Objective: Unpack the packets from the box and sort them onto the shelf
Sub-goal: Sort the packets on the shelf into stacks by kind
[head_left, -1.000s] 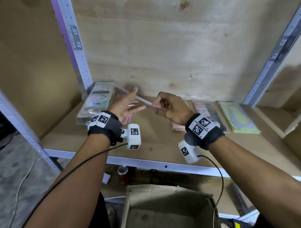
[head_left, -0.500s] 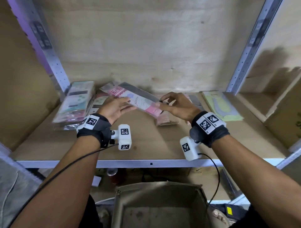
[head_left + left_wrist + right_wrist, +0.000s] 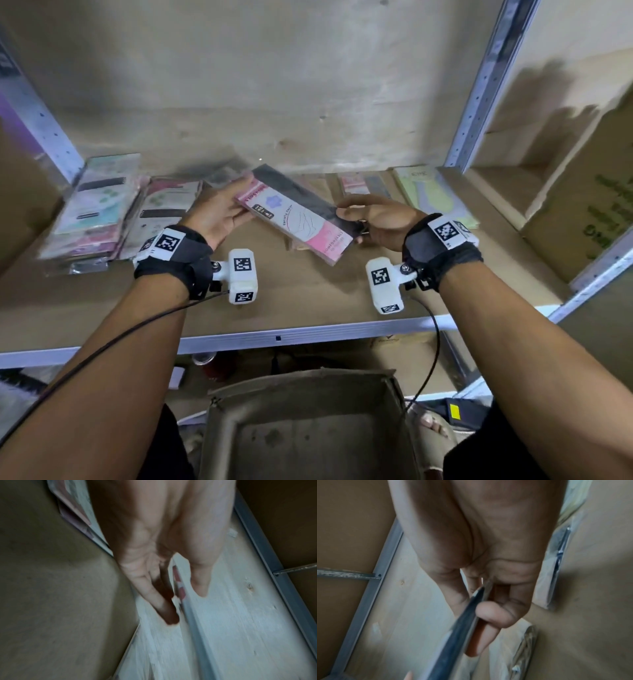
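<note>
Both hands hold one pink-and-black packet (image 3: 298, 214) flat above the middle of the shelf (image 3: 301, 298), lifted clear of the board and lying slantwise from back-left to front-right. The left hand (image 3: 219, 214) supports its back-left end, palm turned up, fingers (image 3: 154, 599) nearly straight under the wrapper and the thumb alongside the edge. The right hand (image 3: 380, 221) grips the packet's long right edge: in the right wrist view the thumb lies on one face and the curled fingers (image 3: 493, 616) press the other, so the packet is pinched between them.

Along the shelf's back-left corner sits a stack of packets (image 3: 99, 205), with another pile (image 3: 164, 212) just beside it. Toward the back-right lie a pink-topped packet (image 3: 356, 183) and a pale green packet (image 3: 431, 195), side by side. Below the shelf's front edge stands the open cardboard box (image 3: 308, 431); no packets show in the part of its inside that is in view.
</note>
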`<state>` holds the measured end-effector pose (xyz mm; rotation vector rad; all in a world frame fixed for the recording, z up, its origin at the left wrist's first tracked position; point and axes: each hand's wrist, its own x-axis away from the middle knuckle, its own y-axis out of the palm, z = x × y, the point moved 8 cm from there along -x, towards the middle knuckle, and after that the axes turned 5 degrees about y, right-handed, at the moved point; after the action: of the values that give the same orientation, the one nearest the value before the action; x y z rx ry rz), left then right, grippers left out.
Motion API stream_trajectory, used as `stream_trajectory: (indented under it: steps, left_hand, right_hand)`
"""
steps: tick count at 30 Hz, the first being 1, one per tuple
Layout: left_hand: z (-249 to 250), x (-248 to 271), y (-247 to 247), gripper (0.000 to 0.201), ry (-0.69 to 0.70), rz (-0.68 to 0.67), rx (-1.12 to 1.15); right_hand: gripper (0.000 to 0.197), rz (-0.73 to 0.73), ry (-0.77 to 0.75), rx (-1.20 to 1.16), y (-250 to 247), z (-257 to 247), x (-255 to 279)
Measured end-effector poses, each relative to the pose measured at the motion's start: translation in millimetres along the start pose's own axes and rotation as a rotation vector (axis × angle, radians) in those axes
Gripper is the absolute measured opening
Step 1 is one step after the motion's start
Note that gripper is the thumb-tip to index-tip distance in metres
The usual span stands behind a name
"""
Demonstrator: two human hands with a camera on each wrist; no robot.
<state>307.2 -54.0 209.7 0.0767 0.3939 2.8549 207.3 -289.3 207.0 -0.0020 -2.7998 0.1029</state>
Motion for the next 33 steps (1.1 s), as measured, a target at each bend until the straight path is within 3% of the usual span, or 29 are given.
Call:
stream_trajectory:
  steps: [3, 8, 14, 16, 20, 25, 29, 33]
  left_hand:
    - [2, -7, -22, 0.034, 0.029, 0.157, -0.023]
    - [-3, -10, -28, 0.015, 0.071, 0.250, -0.209]
    - [-3, -5, -27, 0.030, 0.066, 0.309, -0.350]
    - [-4, -3, -24, 0.033, 0.056, 0.299, -0.384]
    - [-14, -3, -14, 0.022, -0.091, 0.194, -0.136]
    - [-25, 3, 5, 0.048, -0.228, -0.048, -0.105]
    - [-24, 2, 10, 0.033, -0.196, 0.070, 0.065]
    - [-23, 2, 30, 0.073, -0.209, 0.017, 0.154]
  right_hand:
    - [0.013, -0.003, 0.009, 0.011, -9, 3, 2]
    - [0.012, -0.106, 0.001, 0.125, -4, 7, 6]
    - [0.016, -0.165, -0.036, 0.142, -7, 11, 7]
    - [0.013, -0.172, -0.057, 0.160, -10, 11, 8]
    - [0.012, -0.168, -0.095, 0.141, -17, 5, 11]
    - [0.010, -0.151, -0.113, 0.109, -25, 8, 13]
    - [0.008, -0.127, -0.122, 0.065, -38, 14, 16]
    - [0.009, -0.077, -0.157, -0.088, -55, 8, 17]
